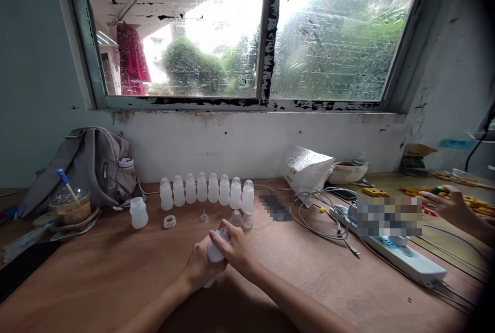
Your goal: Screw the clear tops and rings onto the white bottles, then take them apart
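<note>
Left hand (201, 266) is wrapped around the body of a small white plastic bottle (214, 253), fingers closed on it; right hand (234, 248) is cupped over the bottle's top, fingers curled and pinching the cap end. Bottle tilted, held just above the wooden table (116, 266), near centre of view. At 12 o'clock from the hands: two clear dome caps (242, 218) standing on the table, close to the right hand. Further at 12 o'clock, a row of capped white bottles (207, 191) side by side, touching or nearly so, along the wall. At 10 o'clock: an open uncapped bottle (138, 213), a white ring collar (169, 221) beside it, and a small clear nipple (203, 216), each apart from the others. Far 9 o'clock: plastic cup of brown drink with a blue straw (70, 205), in front of a grey backpack (91, 165). At 2 o'clock: crumpled white bag (307, 170), tangle of cables (325, 209), white power strip (402, 255). At 3 o'clock, well apart, another person's hand (448, 204) over yellow pieces (474, 201); its grip cannot be told.
</note>
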### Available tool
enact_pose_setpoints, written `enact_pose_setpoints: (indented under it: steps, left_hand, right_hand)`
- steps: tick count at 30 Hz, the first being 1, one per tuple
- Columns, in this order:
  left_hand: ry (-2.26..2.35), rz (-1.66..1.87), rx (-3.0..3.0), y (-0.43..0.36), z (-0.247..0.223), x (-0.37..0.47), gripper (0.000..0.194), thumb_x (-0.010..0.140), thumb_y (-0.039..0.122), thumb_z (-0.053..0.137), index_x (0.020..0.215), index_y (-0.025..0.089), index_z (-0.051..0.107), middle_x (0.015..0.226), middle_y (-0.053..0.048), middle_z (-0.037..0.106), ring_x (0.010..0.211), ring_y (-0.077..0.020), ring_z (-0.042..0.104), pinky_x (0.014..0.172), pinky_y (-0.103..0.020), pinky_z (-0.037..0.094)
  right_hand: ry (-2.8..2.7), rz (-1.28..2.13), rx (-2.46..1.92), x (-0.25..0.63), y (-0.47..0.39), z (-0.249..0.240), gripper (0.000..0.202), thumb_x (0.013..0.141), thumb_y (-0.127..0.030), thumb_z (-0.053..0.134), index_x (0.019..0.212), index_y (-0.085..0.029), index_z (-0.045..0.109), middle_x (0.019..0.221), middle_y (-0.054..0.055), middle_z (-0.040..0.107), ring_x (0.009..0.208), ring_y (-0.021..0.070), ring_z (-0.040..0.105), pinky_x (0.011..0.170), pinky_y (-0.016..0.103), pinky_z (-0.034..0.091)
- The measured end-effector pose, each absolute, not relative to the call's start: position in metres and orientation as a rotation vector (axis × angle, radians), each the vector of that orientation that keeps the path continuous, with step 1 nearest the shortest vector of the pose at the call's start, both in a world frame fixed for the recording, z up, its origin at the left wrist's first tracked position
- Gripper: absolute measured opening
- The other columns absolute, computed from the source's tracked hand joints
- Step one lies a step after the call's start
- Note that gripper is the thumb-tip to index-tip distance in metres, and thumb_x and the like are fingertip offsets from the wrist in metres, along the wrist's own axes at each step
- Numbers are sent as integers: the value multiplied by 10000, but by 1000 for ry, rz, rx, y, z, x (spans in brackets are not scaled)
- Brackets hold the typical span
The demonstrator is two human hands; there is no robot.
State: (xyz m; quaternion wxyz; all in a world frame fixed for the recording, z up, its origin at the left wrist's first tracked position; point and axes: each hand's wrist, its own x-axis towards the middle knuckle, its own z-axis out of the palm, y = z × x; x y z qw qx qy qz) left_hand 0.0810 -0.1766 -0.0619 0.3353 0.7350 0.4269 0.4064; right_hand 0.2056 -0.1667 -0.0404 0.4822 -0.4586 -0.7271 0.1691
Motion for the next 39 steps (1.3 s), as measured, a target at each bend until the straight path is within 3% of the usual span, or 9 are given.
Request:
enact_pose_setpoints:
  steps: [3, 7, 12, 16, 19, 28, 33, 39]
  left_hand:
    - [985, 983, 1833, -179, -56, 81, 295, 564, 160, 605, 852, 155, 539, 755, -9, 614, 675, -161, 573, 584, -243, 448]
    - [768, 767, 1449, -187, -49, 80, 205, 561, 191, 560, 750, 128, 512, 535, 20, 517, 441, -119, 502, 412, -226, 378]
    - [583, 750, 1183, -193, -50, 74, 242, 575, 237, 571, 784, 137, 500, 585, -4, 536, 446, -117, 508, 418, -222, 361]
    - [484, 856, 1062, -184, -47, 62, 291, 625, 288, 545, 880, 154, 502, 620, 9, 516, 477, -99, 499, 479, -232, 383]
    - [459, 849, 1098, -179, -42, 53, 321, 646, 283, 547, 936, 155, 497, 652, 5, 519, 503, -96, 499, 518, -241, 396]
    - [611, 700, 1230, -180, -50, 59, 398, 755, 440, 517, 1043, 177, 435, 915, -70, 554, 491, -119, 559, 422, -233, 403]
    - [576, 662, 1227, -175, -57, 59, 484, 753, 559, 463, 1036, 168, 427, 831, -64, 566, 469, -128, 567, 403, -220, 404]
    - [572, 662, 1182, -174, -56, 60, 455, 756, 560, 450, 940, 145, 486, 808, -69, 567, 509, -143, 573, 439, -241, 424]
  right_hand:
    - [-1743, 473, -1085, 205, -168, -39, 316, 736, -348, 527, 534, -183, 347, 454, -65, 320, 435, 68, 314, 443, 212, 229]
    - [-1754, 639, -928, 206, -175, -33, 298, 753, -355, 513, 547, -174, 396, 477, -59, 322, 458, 70, 303, 443, 211, 232]
    - [-1831, 924, -735, 214, -169, -29, 256, 747, -431, 532, 726, -177, 499, 579, -41, 420, 498, 80, 376, 446, 202, 283]
    - [-1795, 815, -811, 229, -143, -40, 307, 716, -437, 581, 876, -182, 521, 547, -58, 394, 501, 83, 355, 457, 203, 272]
    - [-1720, 733, -909, 238, -131, -46, 263, 740, -429, 560, 822, -180, 535, 511, -63, 367, 486, 86, 336, 454, 212, 260]
    - [-1580, 1099, -786, 228, -147, -33, 314, 756, -455, 535, 649, -167, 476, 484, -66, 389, 407, 54, 336, 394, 198, 239]
    - [-1510, 1208, -756, 228, -144, -38, 298, 733, -431, 573, 643, -161, 486, 487, -67, 400, 388, 46, 337, 377, 193, 232]
    - [-1405, 1380, -700, 231, -142, -39, 229, 701, -367, 621, 682, -154, 539, 500, -55, 428, 409, 57, 371, 384, 192, 275]
